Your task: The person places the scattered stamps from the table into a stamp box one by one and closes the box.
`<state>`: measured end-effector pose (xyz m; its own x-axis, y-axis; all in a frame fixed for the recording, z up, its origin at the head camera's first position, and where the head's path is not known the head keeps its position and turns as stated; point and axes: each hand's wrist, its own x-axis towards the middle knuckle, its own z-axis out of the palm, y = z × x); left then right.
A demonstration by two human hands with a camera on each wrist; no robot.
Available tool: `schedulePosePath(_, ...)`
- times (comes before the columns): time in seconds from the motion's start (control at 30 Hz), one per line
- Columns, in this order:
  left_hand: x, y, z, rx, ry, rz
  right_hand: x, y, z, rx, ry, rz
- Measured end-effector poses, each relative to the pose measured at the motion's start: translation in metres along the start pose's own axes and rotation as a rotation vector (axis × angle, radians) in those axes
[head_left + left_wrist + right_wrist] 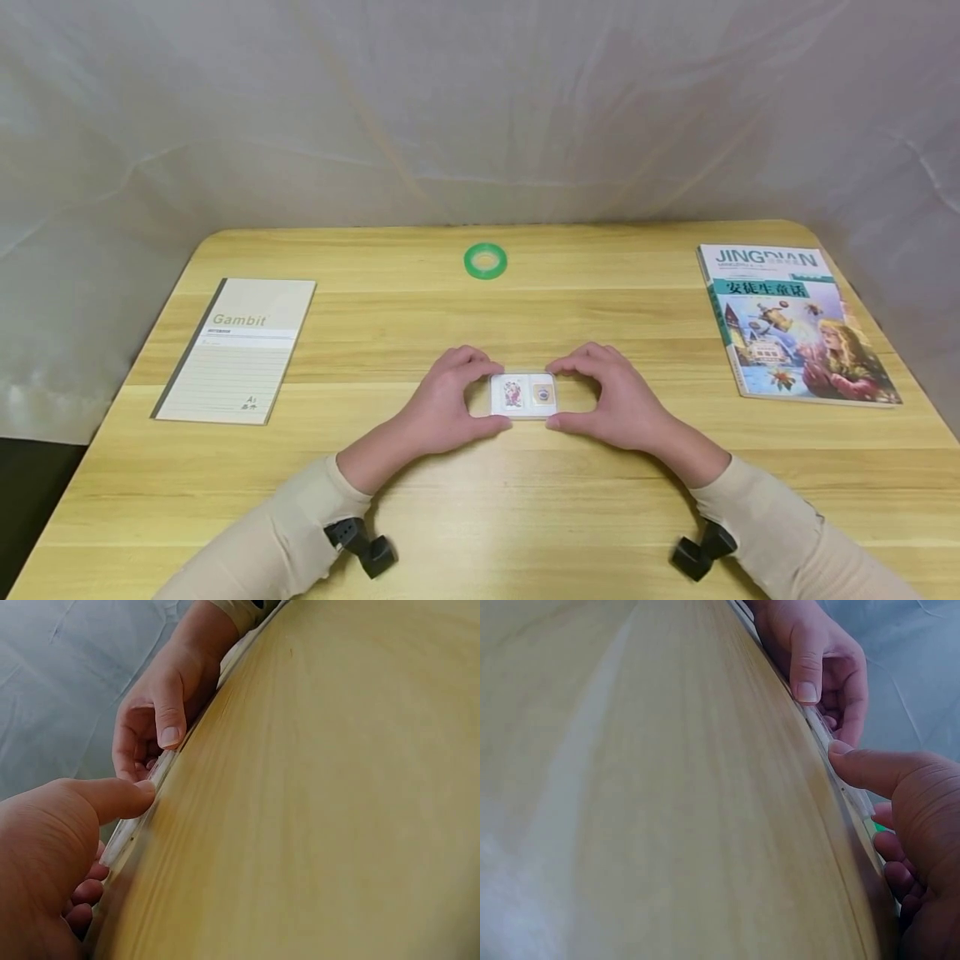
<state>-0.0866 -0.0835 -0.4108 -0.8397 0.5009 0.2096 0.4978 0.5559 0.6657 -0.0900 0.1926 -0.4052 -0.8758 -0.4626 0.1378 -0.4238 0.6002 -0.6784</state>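
A small flat clear-and-white case [528, 397] lies at the middle of the table, with two stamp-like pictures showing on its face. The left one [513, 394] has a reddish figure; the right one [543, 394] is tan with a dark round motif. My left hand [442, 405] pinches the case's left end between thumb and fingers. Its right end is held the same way by my right hand [627, 408]. Both wrist views show the case [126, 834] nearly edge-on, low against the tabletop, with the thumbs on its near edge. Whether it touches the table I cannot tell.
A green tape roll [485, 261] lies toward the table's back edge. On the left is a Gambit notebook [243, 350]; on the right, a colourful illustrated book [798, 325]. Behind the wooden table [480, 500] hangs a pale grey cloth [480, 108].
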Motion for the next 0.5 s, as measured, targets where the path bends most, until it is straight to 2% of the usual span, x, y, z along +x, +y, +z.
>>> schedulePosePath(0.5,0.0014,0.0024,-0.001,0.014,-0.015,-0.001,-0.0003,-0.0002,0.0011,-0.011,-0.002,0.008)
